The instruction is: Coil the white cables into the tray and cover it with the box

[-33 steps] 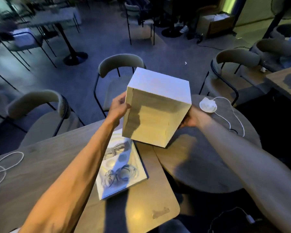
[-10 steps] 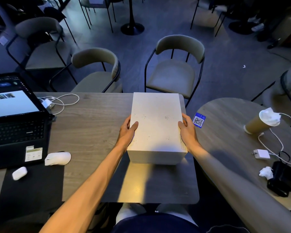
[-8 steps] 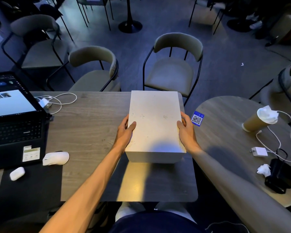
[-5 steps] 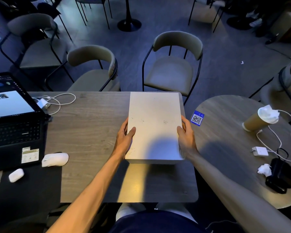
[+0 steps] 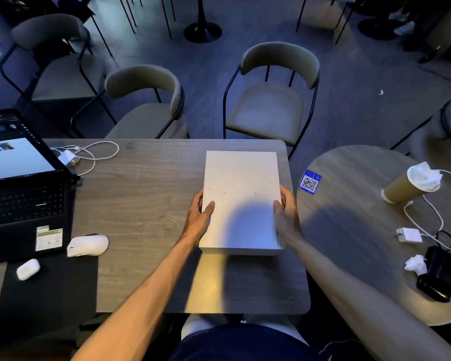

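Head view, only view available.

- White box [image 5: 241, 194] sits flat on the rectangular table [image 5: 141, 204], straight ahead of the person, close to the table's right edge. Its long axis runs away from the body.
- Left hand [image 5: 198, 217] grips the left long side, thumb laid on the top face. Right hand [image 5: 287, 217] grips the right long side the same way. Both are on the near half of the box and level with each other, neither nearer.
- Tray and white cables: not visible. Judgement: they lie under the box, so the cover step looks about finished.
- Next move, judged: a straight release, the hands drawing apart sideways. Risk: dragging the box off square.
- Off-task: laptop [image 5: 18, 194] and mouse [image 5: 87, 245] to the left; paper cup [image 5: 406, 187] well apart on the round table to the right.
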